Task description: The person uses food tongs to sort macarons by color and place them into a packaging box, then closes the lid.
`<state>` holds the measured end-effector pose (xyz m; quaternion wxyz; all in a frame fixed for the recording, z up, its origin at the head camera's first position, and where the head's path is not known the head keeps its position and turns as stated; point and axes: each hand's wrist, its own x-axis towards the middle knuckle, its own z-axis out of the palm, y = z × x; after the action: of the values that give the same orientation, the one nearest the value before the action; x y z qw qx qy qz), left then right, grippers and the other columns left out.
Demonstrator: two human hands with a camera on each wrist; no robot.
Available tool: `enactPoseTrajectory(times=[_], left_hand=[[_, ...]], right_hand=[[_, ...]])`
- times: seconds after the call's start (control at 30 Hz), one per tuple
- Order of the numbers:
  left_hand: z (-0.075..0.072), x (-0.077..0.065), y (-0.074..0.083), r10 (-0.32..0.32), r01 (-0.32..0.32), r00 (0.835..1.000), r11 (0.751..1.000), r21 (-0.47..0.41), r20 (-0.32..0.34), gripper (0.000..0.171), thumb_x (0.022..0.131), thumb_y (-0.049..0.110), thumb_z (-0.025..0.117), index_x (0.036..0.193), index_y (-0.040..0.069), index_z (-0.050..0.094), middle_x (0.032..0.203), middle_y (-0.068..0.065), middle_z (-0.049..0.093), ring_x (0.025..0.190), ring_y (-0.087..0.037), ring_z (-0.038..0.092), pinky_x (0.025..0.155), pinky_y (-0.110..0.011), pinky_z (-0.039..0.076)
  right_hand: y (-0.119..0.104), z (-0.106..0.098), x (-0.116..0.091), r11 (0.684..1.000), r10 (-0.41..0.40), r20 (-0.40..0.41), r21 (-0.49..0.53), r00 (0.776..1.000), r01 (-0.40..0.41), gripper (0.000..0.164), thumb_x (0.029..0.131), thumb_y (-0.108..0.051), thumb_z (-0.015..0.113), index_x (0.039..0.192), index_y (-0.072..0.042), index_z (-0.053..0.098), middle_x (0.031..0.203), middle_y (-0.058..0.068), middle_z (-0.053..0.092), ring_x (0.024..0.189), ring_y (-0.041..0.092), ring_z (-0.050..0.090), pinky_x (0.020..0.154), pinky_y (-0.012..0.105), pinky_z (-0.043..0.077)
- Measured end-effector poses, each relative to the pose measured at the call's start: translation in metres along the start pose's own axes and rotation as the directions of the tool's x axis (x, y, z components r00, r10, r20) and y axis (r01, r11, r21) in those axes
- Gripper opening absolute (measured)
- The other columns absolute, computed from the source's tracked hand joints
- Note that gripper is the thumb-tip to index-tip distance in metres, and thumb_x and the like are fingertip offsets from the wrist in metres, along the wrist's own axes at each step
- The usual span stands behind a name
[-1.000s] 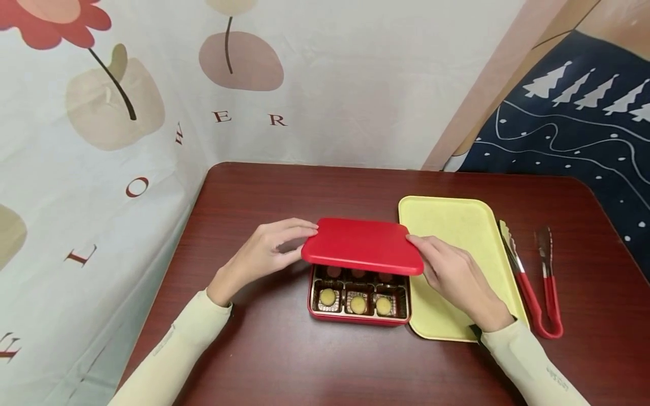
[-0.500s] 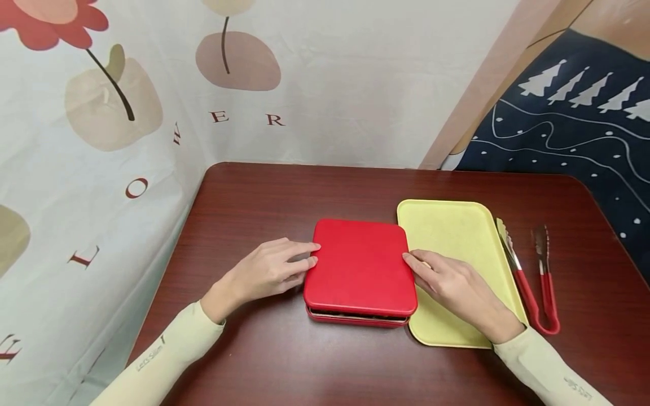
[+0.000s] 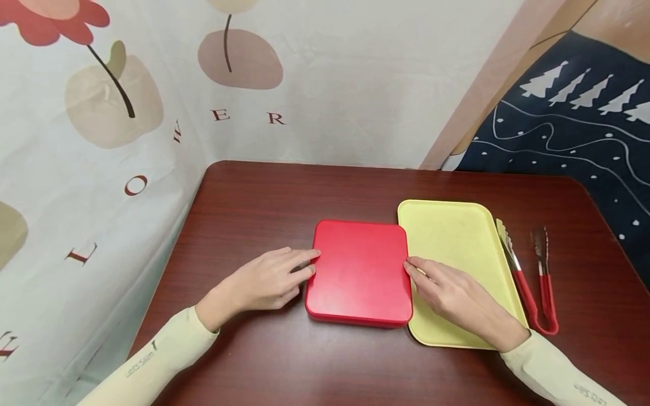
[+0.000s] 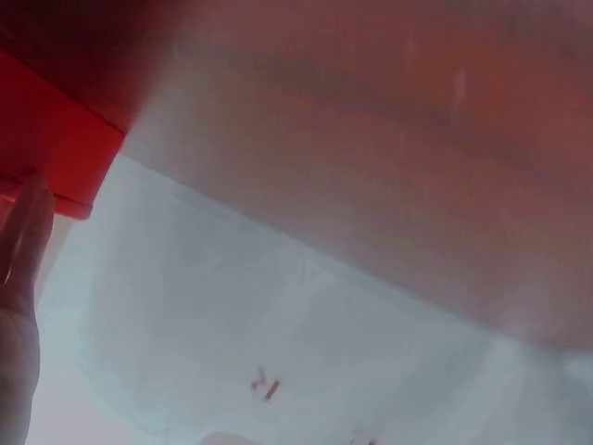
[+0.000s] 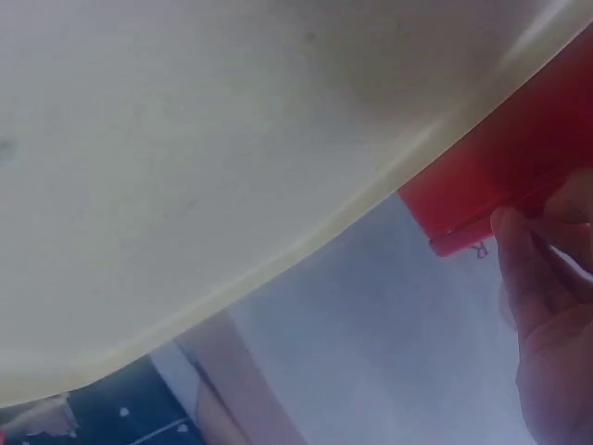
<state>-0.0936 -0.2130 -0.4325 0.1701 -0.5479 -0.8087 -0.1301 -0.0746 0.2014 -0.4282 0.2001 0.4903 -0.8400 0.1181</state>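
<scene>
A red tin (image 3: 350, 324) sits on the table with its flat red lid (image 3: 359, 270) fully down, hiding what is inside. Along the lid's left edge, my left hand (image 3: 264, 282) rests with extended fingertips. In the left wrist view a fingertip (image 4: 35, 199) touches the tin's side by the lid seam. My right hand (image 3: 454, 290) pinches at the opposite edge, thumb and fingers drawn together there. Those fingers (image 5: 523, 269) show right at the lid's rim in the right wrist view.
A yellow tray (image 3: 452, 225) lies directly right of the tin, under my right hand. Beyond it are tongs (image 3: 545, 304) with red handles, spread on the table (image 3: 284, 197). A printed cloth (image 3: 355, 84) hangs behind the table's back edge.
The lid has come down from a tilt over the tin, covering the round yellowish pieces in its compartments. Both hands have moved nearer to me along the lid's sides.
</scene>
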Motion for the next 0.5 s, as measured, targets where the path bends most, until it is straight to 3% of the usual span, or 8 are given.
enactPoseTrajectory(times=[0.07,0.1,0.13,0.2,0.3,0.37,0.43,0.5], left_hand=[[0.001,-0.001,0.005,-0.142,0.139,0.990,0.981,-0.138,-0.012,0.023,0.091,0.003,0.066,0.114,0.003,0.067,0.128,-0.013,0.068,0.097,-0.022,0.071,0.076,-0.033,0.058],[0.002,-0.001,0.008,-0.231,0.224,0.973,0.951,-0.213,-0.008,0.020,0.093,0.005,0.069,0.112,0.005,0.066,0.121,-0.008,0.068,0.089,-0.017,0.068,0.073,-0.031,0.057],[0.002,-0.001,0.012,-0.322,0.310,0.947,0.908,-0.281,0.005,0.015,0.095,0.008,0.071,0.110,0.008,0.065,0.112,-0.004,0.068,0.082,-0.012,0.064,0.070,-0.029,0.056],[0.002,0.000,0.018,-0.488,0.477,0.870,0.792,-0.382,0.073,0.012,0.102,0.020,0.074,0.101,0.015,0.063,0.092,0.005,0.063,0.070,-0.007,0.055,0.063,-0.026,0.050],[-0.001,0.001,0.026,-0.625,0.665,0.735,0.592,-0.456,0.262,0.031,0.105,0.039,0.074,0.085,0.020,0.060,0.067,0.012,0.054,0.057,-0.005,0.047,0.055,-0.026,0.041],[-0.005,0.002,0.028,-0.633,0.736,0.662,0.444,-0.511,0.401,0.040,0.106,0.044,0.073,0.077,0.019,0.061,0.061,0.009,0.056,0.054,-0.009,0.053,0.053,-0.026,0.041],[-0.008,0.002,0.030,-0.591,0.769,0.611,0.287,-0.571,0.526,0.045,0.106,0.044,0.072,0.074,0.013,0.064,0.061,0.003,0.062,0.055,-0.016,0.060,0.052,-0.026,0.042],[-0.010,0.002,0.031,-0.517,0.772,0.592,0.143,-0.620,0.618,0.046,0.107,0.040,0.072,0.076,0.007,0.067,0.066,-0.005,0.068,0.058,-0.025,0.067,0.050,-0.025,0.043]], right_hand=[[-0.005,-0.001,0.002,0.995,0.088,-0.012,0.050,0.996,-0.087,0.046,0.119,-0.027,0.041,0.127,0.005,0.073,0.123,0.016,0.071,0.099,0.026,0.075,0.078,0.042,0.064],[-0.009,-0.002,0.003,0.984,0.155,-0.013,0.090,0.988,-0.154,0.041,0.117,-0.028,0.047,0.122,0.003,0.074,0.116,0.012,0.071,0.091,0.022,0.074,0.073,0.037,0.064],[-0.012,-0.002,0.004,0.963,0.239,-0.001,0.131,0.971,-0.237,0.036,0.115,-0.031,0.054,0.116,-0.001,0.075,0.107,0.006,0.071,0.084,0.017,0.072,0.068,0.033,0.062],[-0.019,-0.005,0.007,0.878,0.416,0.080,0.222,0.906,-0.423,0.025,0.110,-0.034,0.066,0.103,-0.011,0.071,0.089,-0.006,0.065,0.070,0.007,0.062,0.060,0.027,0.055],[-0.026,-0.009,0.008,0.669,0.582,0.320,0.335,0.748,-0.664,0.028,0.107,-0.040,0.073,0.087,-0.021,0.065,0.068,-0.015,0.054,0.059,0.003,0.050,0.055,0.024,0.043],[-0.028,-0.012,0.007,0.519,0.569,0.492,0.406,0.659,-0.752,0.035,0.110,-0.042,0.068,0.082,-0.021,0.064,0.062,-0.012,0.055,0.055,0.005,0.050,0.052,0.026,0.041],[-0.029,-0.014,0.006,0.370,0.497,0.618,0.484,0.609,-0.793,0.042,0.113,-0.040,0.063,0.079,-0.016,0.066,0.061,-0.005,0.060,0.053,0.008,0.054,0.048,0.025,0.041],[-0.029,-0.016,0.005,0.242,0.412,0.688,0.549,0.597,-0.800,0.042,0.114,-0.035,0.062,0.082,-0.009,0.068,0.064,0.001,0.065,0.052,0.011,0.057,0.046,0.025,0.044]])
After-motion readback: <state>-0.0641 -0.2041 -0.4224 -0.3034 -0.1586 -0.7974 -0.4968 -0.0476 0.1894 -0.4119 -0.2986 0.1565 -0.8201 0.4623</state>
